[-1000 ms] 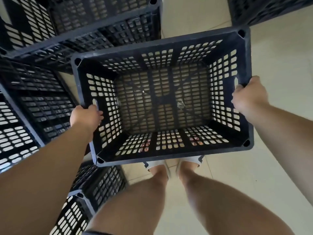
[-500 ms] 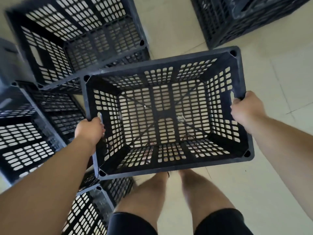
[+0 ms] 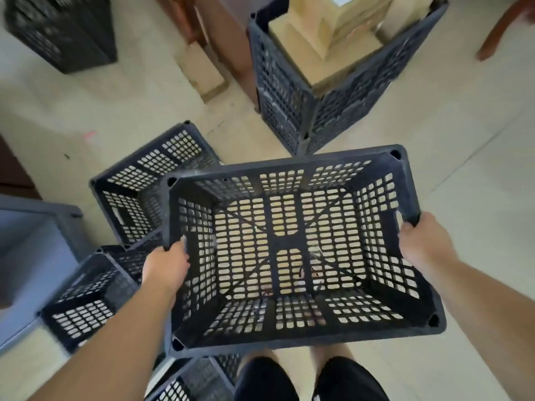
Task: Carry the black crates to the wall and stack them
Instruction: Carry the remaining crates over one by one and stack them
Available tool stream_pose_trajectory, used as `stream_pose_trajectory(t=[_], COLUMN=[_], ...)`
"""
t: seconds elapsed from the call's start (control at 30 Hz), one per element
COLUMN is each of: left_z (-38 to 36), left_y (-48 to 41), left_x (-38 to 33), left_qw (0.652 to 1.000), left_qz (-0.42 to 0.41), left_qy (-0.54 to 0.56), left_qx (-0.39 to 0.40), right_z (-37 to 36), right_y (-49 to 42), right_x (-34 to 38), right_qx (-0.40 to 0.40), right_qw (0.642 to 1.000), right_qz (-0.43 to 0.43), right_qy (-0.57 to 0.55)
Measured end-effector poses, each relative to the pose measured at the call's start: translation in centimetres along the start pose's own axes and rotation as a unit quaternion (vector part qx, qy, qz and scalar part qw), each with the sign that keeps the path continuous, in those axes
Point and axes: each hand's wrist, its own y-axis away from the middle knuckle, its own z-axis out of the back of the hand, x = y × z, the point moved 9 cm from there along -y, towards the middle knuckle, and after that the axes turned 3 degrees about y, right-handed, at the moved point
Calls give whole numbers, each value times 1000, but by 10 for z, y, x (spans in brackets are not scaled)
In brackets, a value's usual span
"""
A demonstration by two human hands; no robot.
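An empty black perforated crate (image 3: 286, 169) hangs in front of me above the pale floor, its open top facing up. My left hand (image 3: 165, 269) grips the handle slot in its left end wall. On the opposite end, my right hand (image 3: 424, 241) grips the handle slot too. Other black crates sit on the floor to my left: one (image 3: 136, 183) just behind the held crate and one (image 3: 84, 299) lower left. A further crate (image 3: 185, 383) lies by my legs at the bottom edge.
A tall stack of black crates (image 3: 304, 111) holding cardboard boxes (image 3: 333, 33) stands ahead. Another black crate (image 3: 60, 33) sits far left. Brown furniture (image 3: 223, 44) and a small carton (image 3: 202, 70) lie beyond. A grey bin (image 3: 31, 241) is at my left.
The view has lifted from the nearby crates toward the room ahead. The crate, still held by both hands, has come away from the pile at the left, and the stack with boxes has come into view.
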Motion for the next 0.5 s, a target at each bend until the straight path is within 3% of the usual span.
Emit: stream_pose_trajectory(t=[0.5], left_z=[6], left_y=[185], left_x=[-142], left_qw=[974], left_qz=[-166], left_qy=[-44], left_qx=[146], right_z=[149], right_y=[174], right_x=[-137], right_qx=[-126], right_qw=[969], right_qz=[-134], right_qy=[-163])
